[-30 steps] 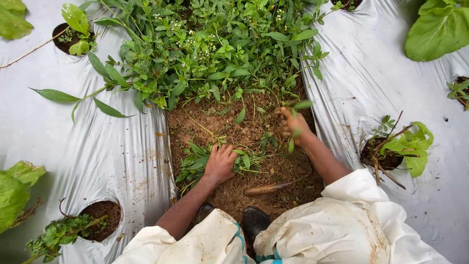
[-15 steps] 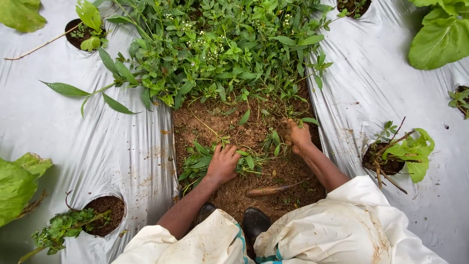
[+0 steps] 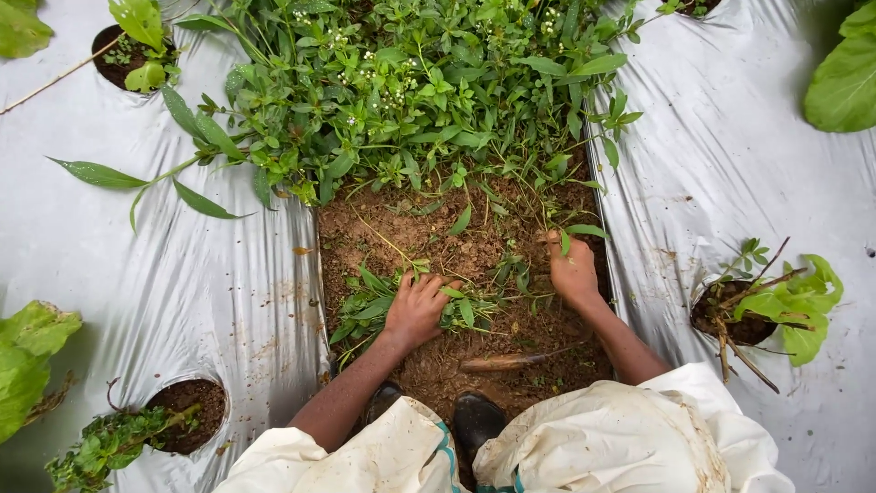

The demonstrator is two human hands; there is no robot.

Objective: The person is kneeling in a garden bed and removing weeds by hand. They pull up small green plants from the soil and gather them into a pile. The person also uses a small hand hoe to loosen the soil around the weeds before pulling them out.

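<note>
Pulled weeds [image 3: 456, 310] lay mid-frame on the soil strip [image 3: 411, 242] under the left hand [image 3: 415, 312], fingers spread flat. The right hand [image 3: 573, 269] clamped a stem; gripping low near the roots seemed best, standing weeds [image 3: 411, 91] above.

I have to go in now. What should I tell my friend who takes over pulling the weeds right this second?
Left hand: pressed flat on a heap of pulled weeds on the bare soil.
Right hand: closed around thin weed stems at the soil's right edge, beside the silver plastic sheet.
Done: the soil strip near the boots is mostly bare.
Left: the thick weed patch ahead remains rooted; a brown stick lies near the knees.
</note>
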